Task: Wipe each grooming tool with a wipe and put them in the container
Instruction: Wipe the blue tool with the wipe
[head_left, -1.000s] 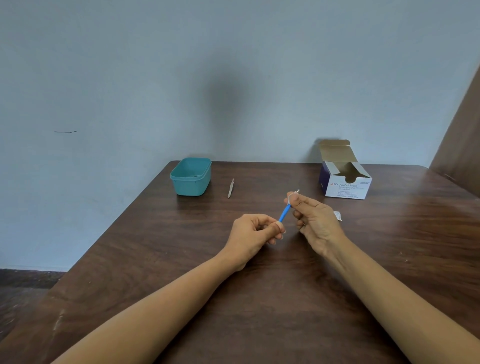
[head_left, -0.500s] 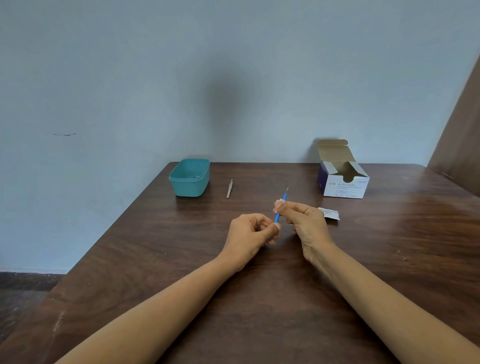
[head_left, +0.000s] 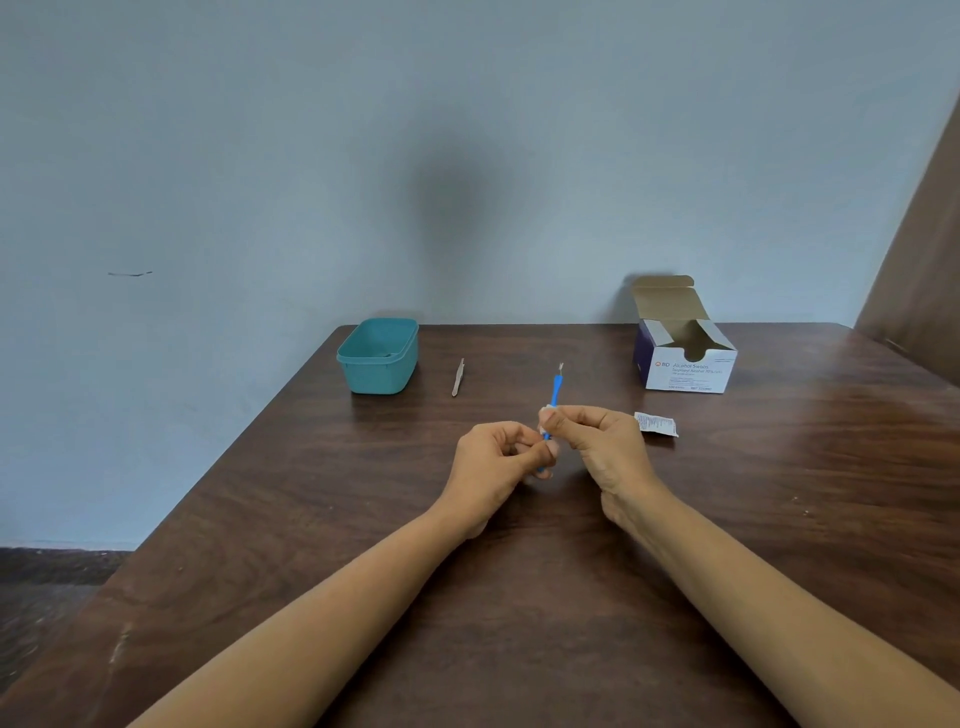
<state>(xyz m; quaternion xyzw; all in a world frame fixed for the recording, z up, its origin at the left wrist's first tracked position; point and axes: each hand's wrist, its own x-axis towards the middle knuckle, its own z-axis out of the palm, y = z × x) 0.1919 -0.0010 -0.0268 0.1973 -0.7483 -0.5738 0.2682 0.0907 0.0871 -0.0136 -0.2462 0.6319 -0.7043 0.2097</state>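
The fingers (head_left: 565, 417) of the right hand (head_left: 597, 441) are curled together and pinch a small white wipe (head_left: 545, 415) against the shaft of a blue-handled tool (head_left: 556, 387). Only a scrap of the wipe shows at the fingertips, and how far it wraps round the shaft I cannot tell. The fingers (head_left: 540, 451) of the left hand (head_left: 501, 460) are curled too and pinch the lower end of the same tool, a little blue showing below them. The tool stands nearly upright between the two hands, held above the worktop (head_left: 519, 597), its thin pale tip pointing up and away from the person. The hands are close, knuckles almost touching, and both bare forearms reach in from the near edge.

Just right of the right hand a torn white sachet (head_left: 656, 423) lies flat on the dark wood. Beyond the hands, to the left, a slim metal tool (head_left: 457, 378), which looks like tweezers, lies on the worktop with its length pointing toward the wall. Further left, near the far corner, sits the teal container (head_left: 374, 375), open at the top; something small and dark lies inside, too small to identify. At the far right an open cardboard box (head_left: 688, 369) of alcohol swabs stands with its lid flap raised against the pale blue wall (head_left: 467, 130).
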